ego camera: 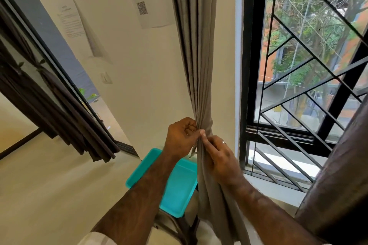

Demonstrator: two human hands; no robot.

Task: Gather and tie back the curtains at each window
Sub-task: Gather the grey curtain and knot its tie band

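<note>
A grey curtain (196,55) hangs gathered into a narrow bundle left of the window (298,85). My left hand (180,137) grips the bundle at its pinched waist from the left, fingers curled. My right hand (218,157), with a ring on one finger, pinches the fabric at the same spot from the right, fingertips meeting the left thumb. A short tie end (192,152) dangles just under the left hand. Below the hands the curtain spreads loosely downward.
A turquoise tray (179,189) sits on a stool below my arms. A dark brown curtain (338,175) hangs at the right edge. At the left, tied dark curtains (49,89) hang by a glass door. Papers and a sign are on the wall.
</note>
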